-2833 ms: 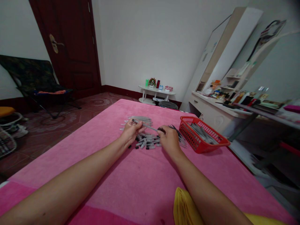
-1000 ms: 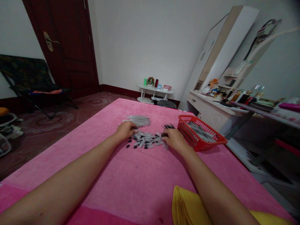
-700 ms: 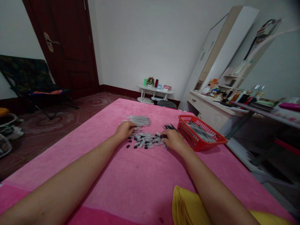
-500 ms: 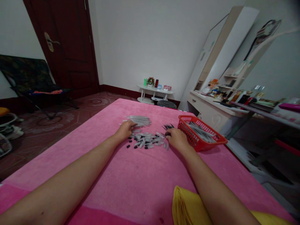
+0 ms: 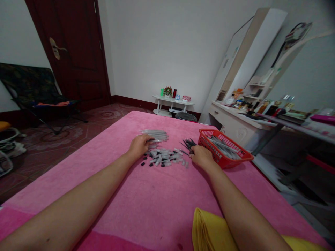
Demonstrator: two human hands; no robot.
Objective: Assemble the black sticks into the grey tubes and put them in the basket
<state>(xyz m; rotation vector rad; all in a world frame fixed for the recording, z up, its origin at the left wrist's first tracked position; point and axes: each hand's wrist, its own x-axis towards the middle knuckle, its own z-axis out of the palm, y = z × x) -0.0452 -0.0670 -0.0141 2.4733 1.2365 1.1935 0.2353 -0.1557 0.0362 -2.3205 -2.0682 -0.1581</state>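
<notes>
My left hand (image 5: 140,145) is closed at the left end of a stack of clear pen barrels (image 5: 157,134); whatever its fingers pinch is hidden. My right hand (image 5: 202,156) is closed beside a small bunch of dark-tipped pen refills (image 5: 188,142). From its fingertips a thin pen refill (image 5: 184,152) points left. Between and in front of the hands lies a loose heap of pen caps (image 5: 167,158), clear and whitish, with small black end plugs (image 5: 143,164) among them.
A red plastic basket (image 5: 225,162) holding more pen parts (image 5: 224,148) stands right of my right hand. Pink cloth (image 5: 146,205) covers the table. A folded yellow cloth (image 5: 209,230) lies under my right forearm. A dressing table (image 5: 235,120) stands beyond at the right.
My right hand has shifted slightly right, away from the caps, uncovering more of the refills. My left hand has barely moved.
</notes>
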